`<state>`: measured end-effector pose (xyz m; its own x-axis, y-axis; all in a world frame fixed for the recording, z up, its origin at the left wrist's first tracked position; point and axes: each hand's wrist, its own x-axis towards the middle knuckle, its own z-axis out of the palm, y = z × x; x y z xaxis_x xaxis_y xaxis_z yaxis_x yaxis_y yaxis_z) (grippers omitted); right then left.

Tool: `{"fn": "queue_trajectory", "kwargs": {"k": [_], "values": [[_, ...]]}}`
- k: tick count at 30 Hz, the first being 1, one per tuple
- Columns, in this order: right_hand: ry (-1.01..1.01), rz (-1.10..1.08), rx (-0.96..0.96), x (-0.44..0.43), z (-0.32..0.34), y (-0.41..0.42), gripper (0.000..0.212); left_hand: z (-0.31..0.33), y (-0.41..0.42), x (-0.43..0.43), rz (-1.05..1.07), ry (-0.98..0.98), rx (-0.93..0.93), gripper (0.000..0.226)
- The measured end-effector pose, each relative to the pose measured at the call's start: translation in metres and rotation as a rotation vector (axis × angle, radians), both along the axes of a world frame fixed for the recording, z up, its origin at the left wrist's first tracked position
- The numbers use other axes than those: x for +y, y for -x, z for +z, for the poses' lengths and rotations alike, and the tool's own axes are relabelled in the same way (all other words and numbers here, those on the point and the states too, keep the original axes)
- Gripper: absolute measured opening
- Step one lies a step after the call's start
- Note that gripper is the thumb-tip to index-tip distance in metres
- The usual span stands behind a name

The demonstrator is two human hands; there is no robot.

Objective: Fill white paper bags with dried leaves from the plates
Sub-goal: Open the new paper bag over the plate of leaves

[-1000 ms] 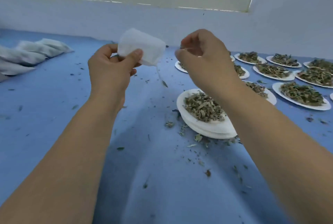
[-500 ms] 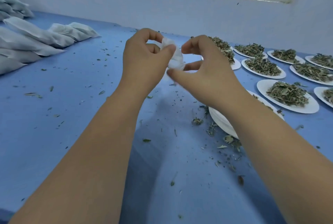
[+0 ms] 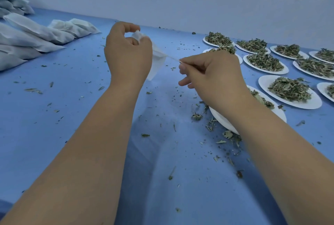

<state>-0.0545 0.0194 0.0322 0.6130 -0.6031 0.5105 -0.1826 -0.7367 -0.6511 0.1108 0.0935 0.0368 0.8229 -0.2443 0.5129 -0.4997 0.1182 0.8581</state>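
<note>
My left hand (image 3: 127, 53) grips a small white paper bag (image 3: 157, 60) above the blue table; most of the bag is hidden behind the hand. A thin drawstring (image 3: 173, 58) runs taut from the bag to my right hand (image 3: 210, 72), which pinches its end between thumb and forefinger. Under my right wrist sits a stack of white plates (image 3: 222, 120) with dried leaves (image 3: 260, 98) on top, mostly hidden by the arm. Several more plates of dried leaves (image 3: 289, 89) lie at the right.
A pile of filled white bags (image 3: 36, 36) lies at the far left. Loose leaf crumbs (image 3: 213, 125) are scattered over the blue table (image 3: 72, 116), thickest beside the plate stack. A pale wall (image 3: 180, 7) bounds the far edge.
My hands were close together on the bag; now the right hand has moved away to the right, drawing the string taut. The view has shifted slightly.
</note>
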Motion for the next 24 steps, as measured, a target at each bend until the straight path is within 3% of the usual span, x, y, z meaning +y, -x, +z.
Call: {"fn": "queue_trajectory", "kwargs": {"k": [6,13,18,24], "values": [[-0.014,0.028,0.097,0.000,-0.001,0.003,0.015,-0.003,-0.026,0.007,0.123,0.163,0.170,0.016],[-0.082,-0.012,0.070,-0.003,0.001,0.004,0.022,-0.007,-0.038,0.013,0.273,0.215,0.298,0.013],[0.004,-0.022,0.105,0.005,0.002,0.002,0.029,0.001,-0.018,0.009,0.055,0.171,0.256,0.017],[-0.053,-0.031,-0.079,0.015,0.006,-0.004,0.010,0.000,0.018,0.002,-0.390,-0.229,0.040,0.027]]}}
